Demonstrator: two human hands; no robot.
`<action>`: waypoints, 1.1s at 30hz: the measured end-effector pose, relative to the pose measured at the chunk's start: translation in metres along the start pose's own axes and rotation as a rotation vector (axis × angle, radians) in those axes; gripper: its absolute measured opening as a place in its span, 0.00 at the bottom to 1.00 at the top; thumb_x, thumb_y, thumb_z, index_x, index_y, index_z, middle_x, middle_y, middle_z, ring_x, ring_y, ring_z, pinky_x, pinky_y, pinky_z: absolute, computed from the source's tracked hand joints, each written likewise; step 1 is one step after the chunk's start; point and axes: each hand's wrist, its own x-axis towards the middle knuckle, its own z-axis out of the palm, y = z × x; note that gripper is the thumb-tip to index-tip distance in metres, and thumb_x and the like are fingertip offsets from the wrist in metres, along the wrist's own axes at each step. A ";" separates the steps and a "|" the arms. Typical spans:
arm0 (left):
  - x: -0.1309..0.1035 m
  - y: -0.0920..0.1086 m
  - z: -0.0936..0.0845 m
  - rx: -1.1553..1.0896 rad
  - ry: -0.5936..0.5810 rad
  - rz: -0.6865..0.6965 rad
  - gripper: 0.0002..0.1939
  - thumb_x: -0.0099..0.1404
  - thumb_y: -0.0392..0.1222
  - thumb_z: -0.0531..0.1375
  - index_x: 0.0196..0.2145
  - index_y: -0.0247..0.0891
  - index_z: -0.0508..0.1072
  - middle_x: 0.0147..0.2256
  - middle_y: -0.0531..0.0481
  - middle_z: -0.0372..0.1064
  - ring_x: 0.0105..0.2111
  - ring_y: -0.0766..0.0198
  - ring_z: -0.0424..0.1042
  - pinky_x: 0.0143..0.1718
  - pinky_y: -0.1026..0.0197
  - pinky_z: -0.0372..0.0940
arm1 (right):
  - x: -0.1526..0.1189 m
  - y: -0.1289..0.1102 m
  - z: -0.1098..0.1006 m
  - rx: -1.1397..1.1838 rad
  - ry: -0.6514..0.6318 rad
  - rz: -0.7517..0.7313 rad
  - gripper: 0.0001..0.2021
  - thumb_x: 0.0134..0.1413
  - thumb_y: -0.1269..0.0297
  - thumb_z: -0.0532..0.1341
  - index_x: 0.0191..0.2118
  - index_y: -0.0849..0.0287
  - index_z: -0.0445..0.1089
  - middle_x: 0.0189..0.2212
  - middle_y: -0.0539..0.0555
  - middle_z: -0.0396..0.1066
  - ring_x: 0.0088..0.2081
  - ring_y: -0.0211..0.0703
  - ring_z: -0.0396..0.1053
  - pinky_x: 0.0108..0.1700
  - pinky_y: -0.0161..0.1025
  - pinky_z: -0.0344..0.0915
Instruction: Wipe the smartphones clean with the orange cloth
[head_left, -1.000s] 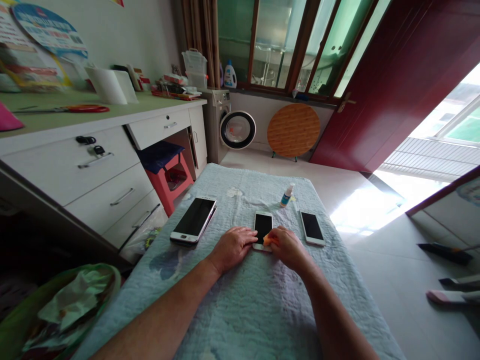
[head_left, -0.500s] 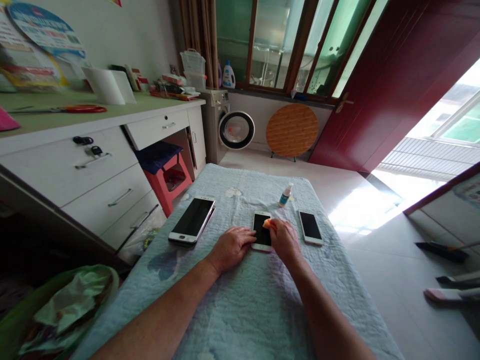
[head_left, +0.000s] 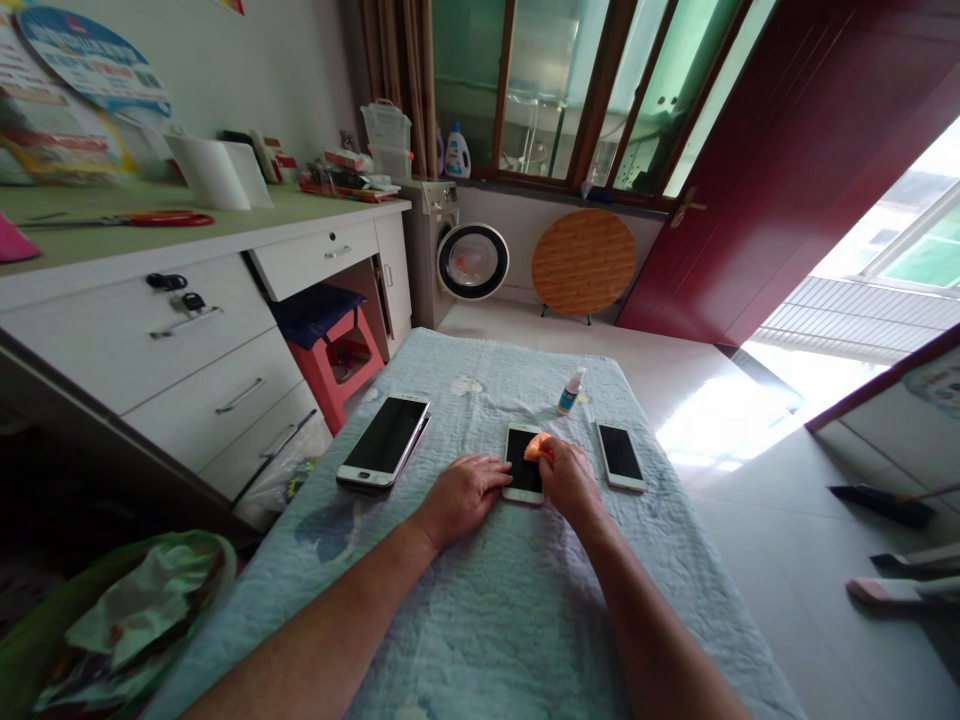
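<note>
A white phone (head_left: 524, 490) with a dark screen lies flat on the cloth-covered table. The fingertips of my left hand (head_left: 466, 492) rest on its left edge, the fingers stretched out. My right hand (head_left: 571, 482) is closed on a small orange cloth (head_left: 535, 448), which touches the upper right part of the screen. Right of that hand lies a second white phone (head_left: 621, 455). Farther left is a larger white phone (head_left: 385, 435), with something dark and flat under it. A small spray bottle (head_left: 571, 391) with a blue label stands behind my right hand.
Light blue quilted fabric (head_left: 480, 620) covers the table. A desk (head_left: 315, 222) with drawers and a red stool (head_left: 341, 350) are on the left. A lined bin (head_left: 221, 560) sits at lower left. A washing machine (head_left: 429, 205) has its door open.
The orange cloth has shifted slightly on the screen, and more of it shows past the right fingers. My left hand and the phones stay put.
</note>
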 end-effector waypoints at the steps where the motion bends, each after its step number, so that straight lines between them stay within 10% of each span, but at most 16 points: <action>1: 0.000 0.000 0.000 -0.003 -0.002 -0.002 0.16 0.63 0.32 0.59 0.46 0.45 0.77 0.51 0.52 0.73 0.53 0.56 0.70 0.57 0.50 0.62 | -0.001 -0.001 -0.002 -0.003 -0.006 0.004 0.10 0.52 0.73 0.55 0.36 0.58 0.73 0.35 0.54 0.74 0.39 0.44 0.68 0.42 0.35 0.57; 12: -0.001 0.001 0.000 -0.017 0.001 -0.006 0.15 0.65 0.34 0.58 0.47 0.45 0.77 0.52 0.53 0.72 0.53 0.56 0.69 0.57 0.50 0.62 | -0.014 -0.010 -0.012 -0.079 -0.027 0.054 0.06 0.52 0.70 0.56 0.34 0.58 0.69 0.30 0.53 0.73 0.33 0.41 0.67 0.32 0.35 0.50; 33: 0.000 0.002 0.000 -0.016 -0.001 -0.031 0.15 0.63 0.33 0.59 0.45 0.44 0.77 0.52 0.53 0.72 0.53 0.57 0.70 0.58 0.51 0.61 | -0.016 -0.008 0.003 0.011 0.004 0.006 0.06 0.52 0.72 0.55 0.35 0.57 0.67 0.37 0.55 0.67 0.41 0.44 0.64 0.44 0.36 0.57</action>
